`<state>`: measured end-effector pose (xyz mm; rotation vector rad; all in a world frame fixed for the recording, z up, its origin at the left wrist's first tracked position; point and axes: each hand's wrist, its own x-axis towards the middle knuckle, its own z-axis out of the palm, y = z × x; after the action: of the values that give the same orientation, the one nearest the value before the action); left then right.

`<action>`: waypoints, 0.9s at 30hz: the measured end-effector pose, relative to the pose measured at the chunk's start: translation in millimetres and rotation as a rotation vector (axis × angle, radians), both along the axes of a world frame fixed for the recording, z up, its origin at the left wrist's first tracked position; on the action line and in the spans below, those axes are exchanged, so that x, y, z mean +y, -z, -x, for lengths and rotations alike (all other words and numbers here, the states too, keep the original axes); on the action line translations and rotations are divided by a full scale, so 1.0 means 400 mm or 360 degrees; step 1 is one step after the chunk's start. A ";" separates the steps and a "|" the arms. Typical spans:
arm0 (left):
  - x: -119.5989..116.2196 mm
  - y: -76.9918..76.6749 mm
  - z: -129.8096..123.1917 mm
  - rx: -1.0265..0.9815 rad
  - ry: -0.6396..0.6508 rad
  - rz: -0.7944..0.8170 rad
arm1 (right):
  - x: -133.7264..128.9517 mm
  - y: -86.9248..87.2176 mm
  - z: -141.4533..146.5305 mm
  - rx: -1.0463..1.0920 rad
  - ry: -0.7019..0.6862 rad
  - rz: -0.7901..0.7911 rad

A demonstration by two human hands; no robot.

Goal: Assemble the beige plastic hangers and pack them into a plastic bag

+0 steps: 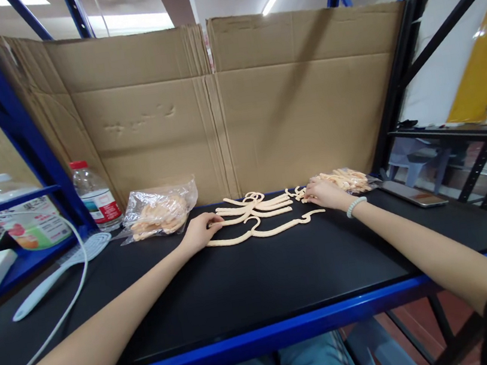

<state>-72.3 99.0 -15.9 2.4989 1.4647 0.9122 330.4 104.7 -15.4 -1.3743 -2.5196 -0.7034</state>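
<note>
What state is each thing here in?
Beige strips: loose, some overlapping.
Left bag: partly filled, crumpled.
Right bag: loaded, partly hidden.
Left hand: at strips, grip unclear.
Right hand: near right bag, grip unclear.
Red-capped bottle: upright, capped.
White-capped jug: upright, capped.
Hairbrush: lying flat.
Phone: lying flat.

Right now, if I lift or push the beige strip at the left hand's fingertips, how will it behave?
The beige strip is probably light, being slender. Its smooth curve hints at a fairly stiff piece, though that is uncertain. Pushed forward, it may nudge the other strips, which lie close beyond it.
</note>
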 end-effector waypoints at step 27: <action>-0.100 -0.016 -0.032 -0.0281 -0.0018 -0.0026 | -0.142 -0.031 0.159 0.2754 -0.0404 0.0993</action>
<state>-59.3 58.9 -9.5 2.3534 1.4226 1.1186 267.0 47.8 -2.9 -0.8990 -1.2885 1.0290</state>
